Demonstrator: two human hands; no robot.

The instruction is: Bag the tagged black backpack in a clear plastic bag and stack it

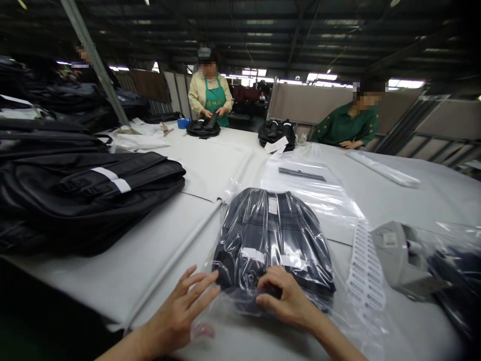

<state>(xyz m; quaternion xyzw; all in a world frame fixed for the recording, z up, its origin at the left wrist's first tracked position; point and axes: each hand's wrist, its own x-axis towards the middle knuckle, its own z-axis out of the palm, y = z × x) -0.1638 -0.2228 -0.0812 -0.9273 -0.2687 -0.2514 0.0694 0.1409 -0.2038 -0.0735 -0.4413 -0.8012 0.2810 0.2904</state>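
Note:
A dark backpack (278, 230) lies flat on the table inside a clear plastic bag (240, 298), its white-wrapped straps facing up. My right hand (287, 296) is curled over the near end of the backpack, fingers and thumb closed on the clear plastic. At the bag's near left corner, my left hand (176, 306) has its fingers spread, with the thumb partly behind loose film. Its fingertips are by the bag's left edge; whether they touch it I cannot tell.
Black backpacks (112, 200) are piled on the left. A label sheet (366, 271) and a grey tape dispenser (402, 260) sit at right. Flat clear bags (311, 185) lie beyond the backpack. Two co-workers, one in a green apron (216, 95), stand across the white table (203, 165).

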